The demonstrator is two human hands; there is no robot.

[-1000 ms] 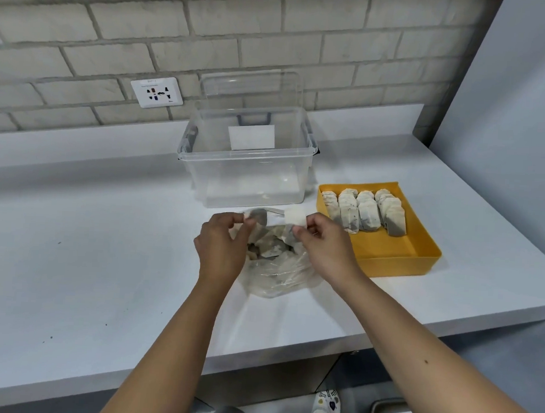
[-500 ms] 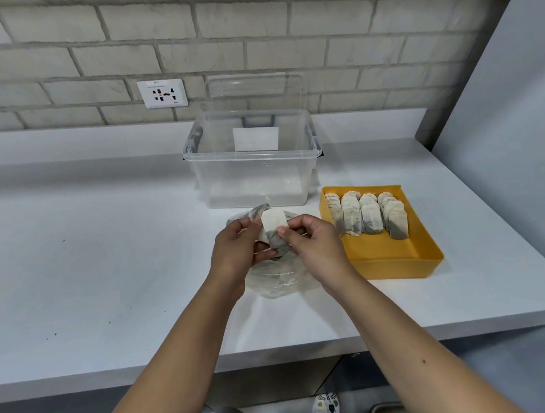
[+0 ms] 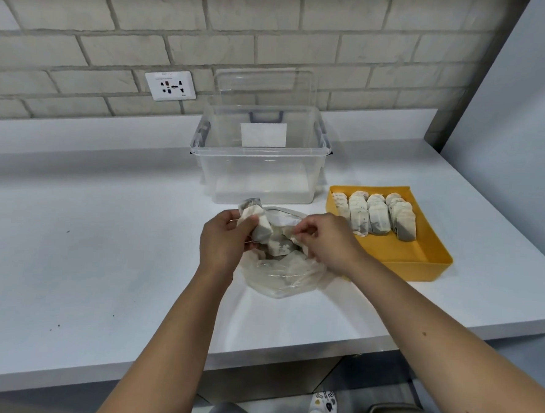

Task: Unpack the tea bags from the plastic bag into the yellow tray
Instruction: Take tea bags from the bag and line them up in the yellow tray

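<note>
A clear plastic bag (image 3: 284, 275) lies on the white counter, its mouth facing away from me, with tea bags (image 3: 278, 246) inside. My left hand (image 3: 222, 241) grips a small bunch of tea bags (image 3: 257, 219) just above the bag's mouth. My right hand (image 3: 325, 241) pinches the bag's right rim beside them. The yellow tray (image 3: 421, 257) sits to the right, with several tea bags (image 3: 375, 217) standing in rows in its far half; its near half is bare.
An open clear storage box (image 3: 257, 170) stands behind the bag, its lid leaning on the brick wall. A wall socket (image 3: 170, 85) is at the back left. The counter's front edge (image 3: 287, 357) runs below my forearms. A grey wall rises at right.
My left hand has taken over the tea bags and lifted them left of the bag's mouth. My right hand let go of the tea bag and moved down to the bag's rim.
</note>
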